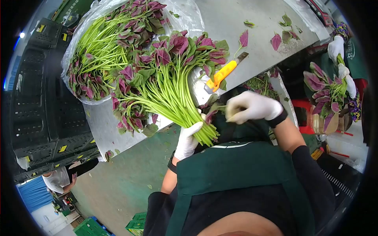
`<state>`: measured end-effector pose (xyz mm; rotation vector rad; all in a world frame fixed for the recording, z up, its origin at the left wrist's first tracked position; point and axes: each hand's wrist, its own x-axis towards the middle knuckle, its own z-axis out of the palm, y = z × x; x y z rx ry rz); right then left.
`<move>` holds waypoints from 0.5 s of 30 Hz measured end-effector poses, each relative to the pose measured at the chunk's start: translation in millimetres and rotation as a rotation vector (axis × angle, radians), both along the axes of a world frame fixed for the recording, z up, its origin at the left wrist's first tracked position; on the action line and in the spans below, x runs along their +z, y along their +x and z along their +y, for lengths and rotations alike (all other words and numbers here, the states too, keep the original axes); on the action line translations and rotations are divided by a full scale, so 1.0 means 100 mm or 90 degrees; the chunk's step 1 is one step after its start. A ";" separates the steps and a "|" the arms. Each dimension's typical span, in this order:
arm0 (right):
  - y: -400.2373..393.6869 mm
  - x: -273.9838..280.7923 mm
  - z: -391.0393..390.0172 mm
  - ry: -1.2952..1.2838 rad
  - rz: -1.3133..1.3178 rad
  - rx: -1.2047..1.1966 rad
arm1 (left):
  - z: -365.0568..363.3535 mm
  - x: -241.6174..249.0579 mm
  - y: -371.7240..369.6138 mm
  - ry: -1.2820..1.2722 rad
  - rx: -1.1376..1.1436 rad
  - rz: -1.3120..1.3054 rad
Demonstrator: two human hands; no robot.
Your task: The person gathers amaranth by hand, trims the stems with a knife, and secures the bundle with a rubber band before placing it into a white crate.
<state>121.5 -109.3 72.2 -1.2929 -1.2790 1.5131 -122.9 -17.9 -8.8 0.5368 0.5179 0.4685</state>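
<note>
Left grip [187, 141]: most fingers hidden behind the stem bunch [173, 92]. Right grip [254, 107]: fingers soft, can't resolve what's between the tips. Plastic bag [66, 72] and bench [267, 17] cut off at top edge. Far-left person [57, 180]: head hidden by black crates [31, 86]. Lettering on right-side person's green clothing [356, 59] too small to read. Green crate [89, 228] cut off at bottom.
</note>
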 end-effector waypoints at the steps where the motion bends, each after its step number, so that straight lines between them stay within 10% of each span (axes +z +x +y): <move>1: 0.15 -0.03 -0.14 -0.050 0.052 -0.063 | -0.01 -0.02 0.01 0.002 0.004 -0.008; 5: 0.45 -0.46 -0.50 0.236 0.623 -0.280 | 0.00 -0.10 0.03 -0.013 0.000 -0.062; 15: 0.05 -0.53 -0.28 -0.074 0.195 -0.220 | 0.03 0.08 0.05 -0.103 -0.001 -0.199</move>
